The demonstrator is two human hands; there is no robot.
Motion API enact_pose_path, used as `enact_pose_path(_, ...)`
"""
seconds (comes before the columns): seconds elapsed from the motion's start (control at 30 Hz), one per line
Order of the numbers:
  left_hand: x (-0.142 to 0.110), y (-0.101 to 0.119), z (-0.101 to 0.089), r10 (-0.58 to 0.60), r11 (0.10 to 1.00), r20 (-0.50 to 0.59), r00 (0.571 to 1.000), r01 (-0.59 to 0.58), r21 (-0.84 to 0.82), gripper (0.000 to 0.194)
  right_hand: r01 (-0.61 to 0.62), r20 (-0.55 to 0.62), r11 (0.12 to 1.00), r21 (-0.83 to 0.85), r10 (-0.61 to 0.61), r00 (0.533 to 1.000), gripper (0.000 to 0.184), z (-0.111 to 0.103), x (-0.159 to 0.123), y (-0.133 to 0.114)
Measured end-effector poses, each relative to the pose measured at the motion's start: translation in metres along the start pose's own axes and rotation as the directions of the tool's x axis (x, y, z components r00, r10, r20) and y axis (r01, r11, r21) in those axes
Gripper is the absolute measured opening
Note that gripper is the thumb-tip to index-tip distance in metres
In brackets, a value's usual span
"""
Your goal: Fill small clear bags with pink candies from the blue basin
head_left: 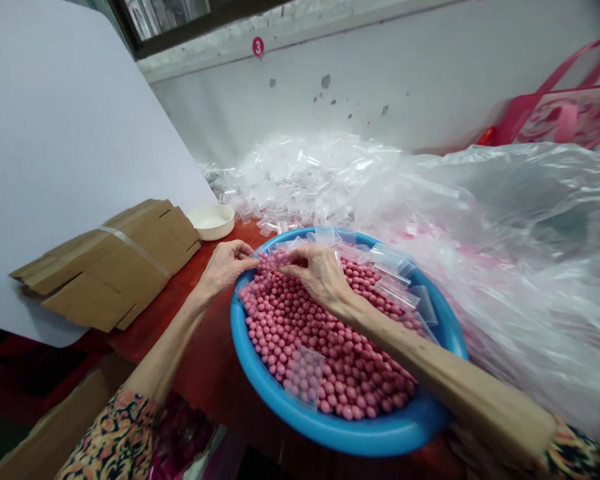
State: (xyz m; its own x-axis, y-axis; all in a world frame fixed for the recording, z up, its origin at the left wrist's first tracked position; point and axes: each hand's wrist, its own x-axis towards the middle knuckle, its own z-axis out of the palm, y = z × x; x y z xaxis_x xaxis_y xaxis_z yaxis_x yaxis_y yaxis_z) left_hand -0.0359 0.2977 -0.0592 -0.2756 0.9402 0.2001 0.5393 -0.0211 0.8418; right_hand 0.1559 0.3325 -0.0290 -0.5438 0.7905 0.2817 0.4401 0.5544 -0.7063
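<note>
The left hand (225, 268) and right hand (319, 273) pinch narrowly, hold unclear, over round pink beads (305, 333) in a blue plastic basin (340, 432); one clear bag of beads (305, 377) lies filled, a heap of empty clear bags (300, 180) behind the basin.

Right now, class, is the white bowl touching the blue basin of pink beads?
Apart. The head view shows the white bowl beyond the blue basin, with a strip of red tabletop visible between them.

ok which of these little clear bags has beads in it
The clear bag lying near the front on the pink beads in the blue basin; it's filled, the other bags look empty.
</note>
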Motion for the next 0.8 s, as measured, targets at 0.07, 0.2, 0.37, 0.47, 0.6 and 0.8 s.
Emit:
enact_pose_path(0.07,0.000,0.000,0.000,0.001,1.000,0.000,1.000,-0.001,-0.001,0.025,0.001,0.029,1.000,-0.011,0.000,1.000,0.008,0.007,0.003,0.002)
enact_pose_path(0.2,0.001,0.001,0.001,0.010,0.999,-0.034,0.999,-0.008,0.035,0.023,-0.013,0.051,1.000,-0.020,0.014,0.999,0.013,0.007,-0.001,0.003)
enact_pose_path(0.37,0.003,0.003,0.000,-0.010,1.000,-0.005,1.000,0.010,-0.002,0.023,0.016,0.131,1.000,0.003,-0.016,0.991,0.008,0.006,-0.024,-0.001)
enact_pose_path(0.47,0.002,0.002,-0.002,-0.027,0.996,0.055,0.998,0.032,-0.080,0.024,0.022,0.187,0.999,-0.024,-0.017,0.982,0.017,0.017,-0.036,-0.001)
enact_pose_path(0.6,0.001,0.002,-0.005,-0.048,0.988,0.090,0.995,0.060,-0.140,0.027,0.060,0.229,0.994,-0.091,-0.038,0.973,0.021,0.033,-0.039,0.000)
enact_pose_path(0.8,-0.001,0.005,-0.005,-0.049,0.990,0.076,0.996,0.059,-0.128,0.026,0.127,0.251,0.985,-0.118,-0.094,0.963,0.021,0.039,-0.038,0.006)
